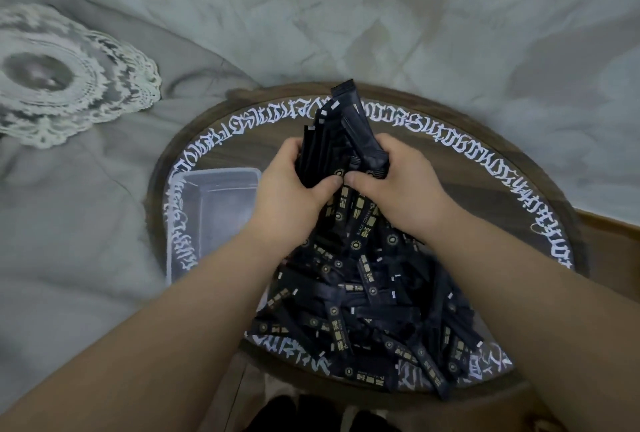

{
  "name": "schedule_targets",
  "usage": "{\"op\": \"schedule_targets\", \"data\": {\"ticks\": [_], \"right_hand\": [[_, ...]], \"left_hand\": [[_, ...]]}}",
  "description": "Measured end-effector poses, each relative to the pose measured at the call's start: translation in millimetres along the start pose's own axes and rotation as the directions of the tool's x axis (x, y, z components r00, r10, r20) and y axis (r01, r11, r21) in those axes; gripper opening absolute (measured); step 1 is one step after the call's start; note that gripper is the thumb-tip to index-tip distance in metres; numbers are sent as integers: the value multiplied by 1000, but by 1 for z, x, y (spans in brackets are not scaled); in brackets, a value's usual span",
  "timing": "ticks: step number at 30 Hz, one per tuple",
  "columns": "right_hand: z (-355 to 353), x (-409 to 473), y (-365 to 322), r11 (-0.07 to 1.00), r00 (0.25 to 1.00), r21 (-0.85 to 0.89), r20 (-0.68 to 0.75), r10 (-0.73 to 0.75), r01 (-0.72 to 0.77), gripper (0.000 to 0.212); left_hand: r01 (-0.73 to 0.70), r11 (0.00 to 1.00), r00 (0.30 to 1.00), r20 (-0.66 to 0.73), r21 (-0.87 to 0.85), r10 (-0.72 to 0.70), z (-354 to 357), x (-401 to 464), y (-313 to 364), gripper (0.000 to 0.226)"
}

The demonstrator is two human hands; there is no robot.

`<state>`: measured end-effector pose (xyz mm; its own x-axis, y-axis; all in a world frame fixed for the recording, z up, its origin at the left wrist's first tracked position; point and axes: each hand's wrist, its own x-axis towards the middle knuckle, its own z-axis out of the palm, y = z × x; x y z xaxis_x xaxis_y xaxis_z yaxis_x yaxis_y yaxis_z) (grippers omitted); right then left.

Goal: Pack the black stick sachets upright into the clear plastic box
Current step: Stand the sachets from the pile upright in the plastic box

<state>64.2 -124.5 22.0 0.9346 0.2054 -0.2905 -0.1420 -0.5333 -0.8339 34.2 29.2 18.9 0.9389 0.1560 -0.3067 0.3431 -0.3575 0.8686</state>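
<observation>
Rumpled grey bedding (381, 15) spreads behind everything, with a lace doily (69, 74) lying off to our left on it. On top sits a round wooden tray (540, 196) ringed with white lettering, which serves as our worktop and keeps the loose goods from sliding into the folds of the bed. We hold a bundle of black sachets (341, 133) between both hands: our left hand (294, 189) curls round one side and our right hand (398, 185) round the other, thumbs nearly meeting in front. We judge this two-sided squeeze is meant to square the sticks so their ends line up and they can go in standing. Below our wrists a big heap of sachets (374, 310) lies criss-crossed on the near half of the tray. Just left of our left hand rests the clear box (221, 189), mouth up; as far as we can see through its walls, nothing stands inside it yet, so packing looks barely begun
</observation>
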Motion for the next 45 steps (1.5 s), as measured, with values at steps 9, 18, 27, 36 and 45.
{"op": "schedule_targets", "data": {"ticks": [9,18,27,36,45], "right_hand": [[111,3,-38,984,992,178,128,1,-24,31],[198,-2,-17,989,993,102,58,105,-110,27],[187,3,-23,982,982,23,41,185,-187,54],[150,-10,-7,976,976,65,-41,213,-210,27],[81,-18,35,960,939,-17,-213,268,-278,29]], "left_hand": [[134,990,973,-186,-39,-139,-88,-25,-56,42],[294,956,927,-242,-8,-287,-115,-35,-135,41],[293,956,935,-203,-25,-292,-118,-33,-146,57],[234,972,964,-136,36,-228,-107,-38,-131,49],[95,982,994,42,163,-103,-35,-28,-84,47]]}}
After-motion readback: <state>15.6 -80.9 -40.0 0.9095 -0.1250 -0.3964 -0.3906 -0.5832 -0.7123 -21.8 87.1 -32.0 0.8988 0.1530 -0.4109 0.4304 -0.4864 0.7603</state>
